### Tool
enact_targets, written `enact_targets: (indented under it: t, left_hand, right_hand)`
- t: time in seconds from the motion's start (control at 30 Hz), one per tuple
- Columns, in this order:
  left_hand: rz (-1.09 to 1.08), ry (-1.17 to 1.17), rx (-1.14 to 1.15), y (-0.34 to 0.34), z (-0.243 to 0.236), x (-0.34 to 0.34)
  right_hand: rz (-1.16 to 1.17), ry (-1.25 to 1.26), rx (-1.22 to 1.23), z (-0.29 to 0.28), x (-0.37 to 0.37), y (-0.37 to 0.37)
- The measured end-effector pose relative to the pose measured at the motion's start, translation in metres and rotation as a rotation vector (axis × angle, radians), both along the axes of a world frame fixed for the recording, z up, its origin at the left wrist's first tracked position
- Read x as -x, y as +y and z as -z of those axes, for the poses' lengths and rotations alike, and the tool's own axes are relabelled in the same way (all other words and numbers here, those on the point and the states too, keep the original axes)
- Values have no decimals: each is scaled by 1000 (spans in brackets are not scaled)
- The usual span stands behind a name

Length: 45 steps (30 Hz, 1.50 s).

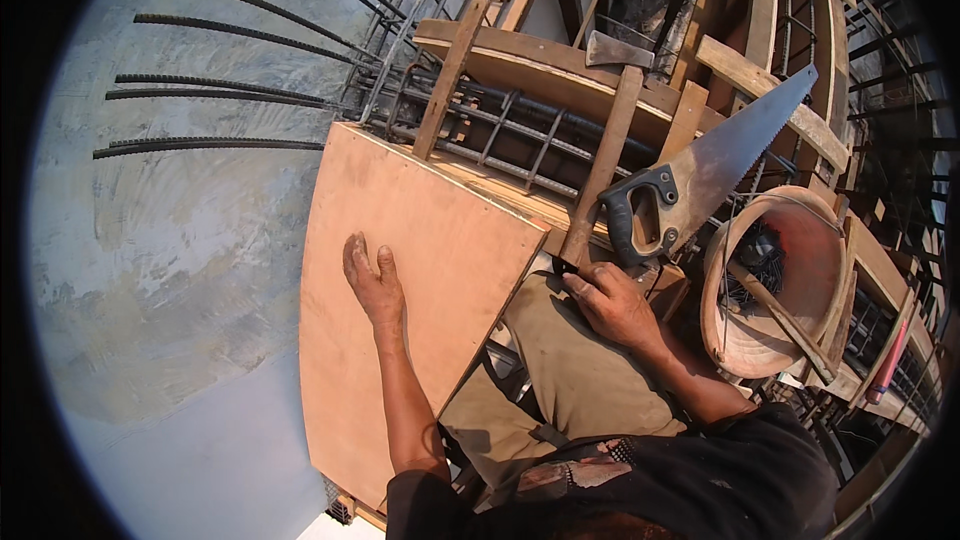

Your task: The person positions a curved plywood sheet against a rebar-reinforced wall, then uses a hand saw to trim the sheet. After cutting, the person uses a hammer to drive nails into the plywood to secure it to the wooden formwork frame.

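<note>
My left hand (375, 285) is over a large plywood panel (440, 240), its thumb and fingers apart; whether the palm touches the wood I cannot tell. My right hand (612, 302) rests by my knee with curled fingers, close to the lower end of a hatchet's wooden handle (606, 155). What those fingers hold, if anything, is hidden. The hatchet head (618, 51) lies up by a timber board. Just beyond my right hand is a handsaw (725, 155) with a black grip, its blade pointing up and right.
A worn bucket (800, 310) at the right contains nails (762, 265) and a wooden-handled tool. Steel bars (240, 32) jut out over the grey concrete wall (190, 240) at the left. Timber formwork (560, 70) and a rebar cage (530, 145) run across the far side.
</note>
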<state>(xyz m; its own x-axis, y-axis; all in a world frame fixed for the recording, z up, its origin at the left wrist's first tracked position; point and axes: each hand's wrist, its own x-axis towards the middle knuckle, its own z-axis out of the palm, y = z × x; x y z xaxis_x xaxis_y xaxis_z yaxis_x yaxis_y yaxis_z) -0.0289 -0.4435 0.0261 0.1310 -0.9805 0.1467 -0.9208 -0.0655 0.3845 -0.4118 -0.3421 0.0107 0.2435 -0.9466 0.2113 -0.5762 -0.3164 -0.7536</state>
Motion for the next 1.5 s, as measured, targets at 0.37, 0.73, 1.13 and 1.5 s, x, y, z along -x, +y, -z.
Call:
enact_targets:
  t: [0.37,0.73,1.13,1.5]
  left_hand:
    - [29,-333,-65,-54,6,89]
    - [55,-352,-44,-56,3,95]
    - [8,-361,-54,-51,0,89]
    - [-44,-345,-112,-62,35,71]
  right_hand:
    - [-135,134,-22,-4,0,-15]
    - [-131,99,-12,-4,3,-19]
    - [-116,108,48,-7,-8,-9]
    - [16,-190,51,-13,17,31]
